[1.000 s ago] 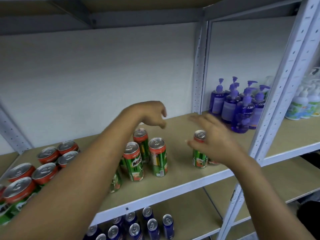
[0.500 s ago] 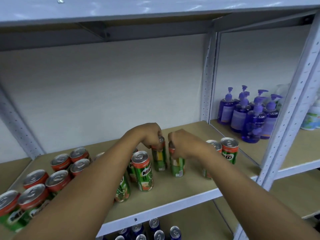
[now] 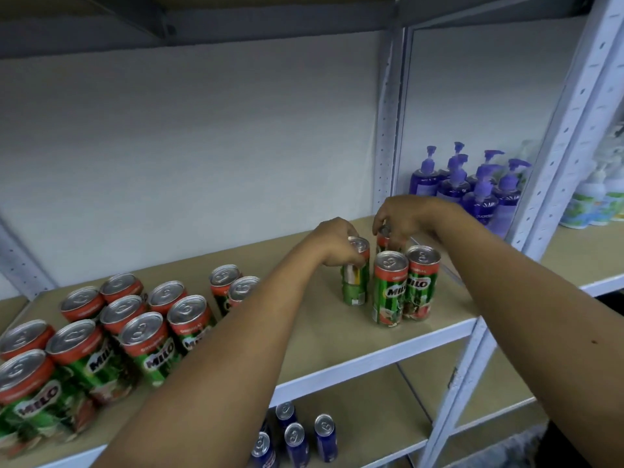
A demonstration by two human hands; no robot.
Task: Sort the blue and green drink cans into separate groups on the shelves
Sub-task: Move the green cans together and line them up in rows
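Fingers of my left hand (image 3: 339, 244) pinched the top of one green can (image 3: 354, 282); my right hand (image 3: 403, 216) closed on another green can (image 3: 383, 241) behind two upright ones (image 3: 405, 285) at the shelf's (image 3: 337, 332) right end. A larger green cluster (image 3: 111, 332) stood well apart to the left, unmoved. Blue cans (image 3: 297, 440) sat grouped on the shelf below. I judged sorting mostly done, the green cans not yet in one group.

Fifteen green cans (image 3: 388, 288), five blue cans (image 3: 296, 444), about six purple pump bottles (image 3: 479, 197)
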